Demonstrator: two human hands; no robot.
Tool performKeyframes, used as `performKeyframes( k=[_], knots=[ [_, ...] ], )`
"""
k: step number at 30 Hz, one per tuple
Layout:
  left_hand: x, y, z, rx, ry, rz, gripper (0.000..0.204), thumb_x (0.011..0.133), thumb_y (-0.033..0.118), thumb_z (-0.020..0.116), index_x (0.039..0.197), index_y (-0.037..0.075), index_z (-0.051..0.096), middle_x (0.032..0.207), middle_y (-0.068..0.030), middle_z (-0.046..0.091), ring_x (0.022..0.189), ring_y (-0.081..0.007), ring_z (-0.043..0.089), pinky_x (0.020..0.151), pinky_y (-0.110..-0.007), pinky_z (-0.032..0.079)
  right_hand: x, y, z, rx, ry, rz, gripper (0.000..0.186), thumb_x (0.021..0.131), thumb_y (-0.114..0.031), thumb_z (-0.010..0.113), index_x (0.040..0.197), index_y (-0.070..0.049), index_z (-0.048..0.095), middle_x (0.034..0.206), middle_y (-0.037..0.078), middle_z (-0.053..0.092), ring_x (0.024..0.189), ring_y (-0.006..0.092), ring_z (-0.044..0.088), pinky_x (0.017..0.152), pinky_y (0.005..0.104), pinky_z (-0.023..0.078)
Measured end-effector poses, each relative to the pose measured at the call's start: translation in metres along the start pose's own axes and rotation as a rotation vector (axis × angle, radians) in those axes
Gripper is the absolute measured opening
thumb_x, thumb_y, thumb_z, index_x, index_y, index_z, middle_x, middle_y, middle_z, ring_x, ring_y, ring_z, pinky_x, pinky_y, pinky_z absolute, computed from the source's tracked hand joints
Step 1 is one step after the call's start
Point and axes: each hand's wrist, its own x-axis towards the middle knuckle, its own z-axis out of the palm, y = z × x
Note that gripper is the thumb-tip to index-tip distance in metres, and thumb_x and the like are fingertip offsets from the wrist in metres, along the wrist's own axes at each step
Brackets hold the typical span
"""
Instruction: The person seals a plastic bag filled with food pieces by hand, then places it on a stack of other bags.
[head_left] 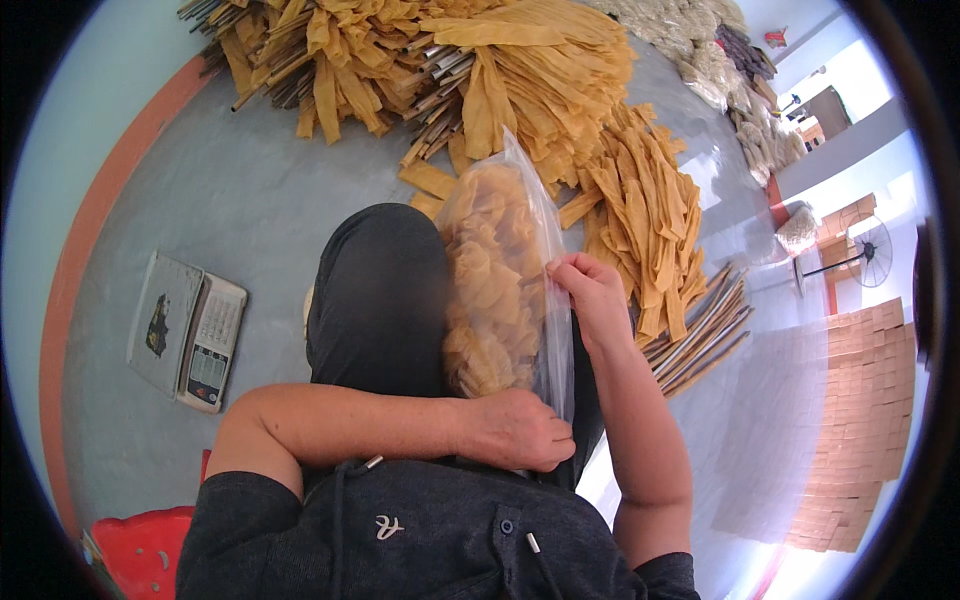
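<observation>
A clear plastic bag (pixel 493 270) full of crinkled yellow-brown sheets lies lengthwise between my legs, its pointed far corner sticking up. My right hand (pixel 592 292) pinches the bag's right edge about halfway along, thumb against the fingers. Across my lap reaches my left forearm, and my left hand (pixel 517 428) is closed on the near end of the bag at its right corner. Along the right side, the film hangs loose and flat past the contents. The left fingertips are partly hidden by the hand's own back.
Large piles of flat yellow-brown strips (pixel 540 75) on sticks lie ahead, with another pile (pixel 645 215) at right beside bare sticks (pixel 700 335). A digital scale (pixel 185 330) stands on the floor at left. There is a red plastic stool (pixel 145 550) lower left and stacked cardboard (pixel 855 425) at right.
</observation>
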Motion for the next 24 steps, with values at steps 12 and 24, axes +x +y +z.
performKeyframes(
  k=[12, 24],
  knots=[
    [-0.004, -0.004, 0.003, -0.123, -0.097, 0.003, 0.019, 0.082, 0.023, 0.06, 0.078, 0.006, 0.053, 0.076, -0.0075, 0.057, 0.066, -0.0245, 0.063, 0.054, -0.035, 0.051, 0.054, -0.011, 0.01, 0.005, 0.096, -0.041, 0.012, 0.081, -0.016, 0.066, 0.076, -0.004, 0.065, 0.067, -0.003, 0.056, 0.056, 0.0061, 0.046, 0.052, 0.0222, 0.032],
    [0.035, -0.055, -0.086, 0.24, -0.057, -0.792, 0.067, 0.086, 0.066, 0.05, 0.061, 0.006, 0.065, 0.057, -0.014, 0.063, 0.056, -0.0313, 0.065, 0.054, -0.042, 0.053, 0.074, -0.026, 0.01, -0.035, 0.077, -0.039, 0.009, 0.079, -0.013, 0.067, 0.076, -0.005, 0.065, 0.067, -0.002, 0.058, 0.058, 0.0063, 0.047, 0.054, 0.0218, 0.034]
  ],
)
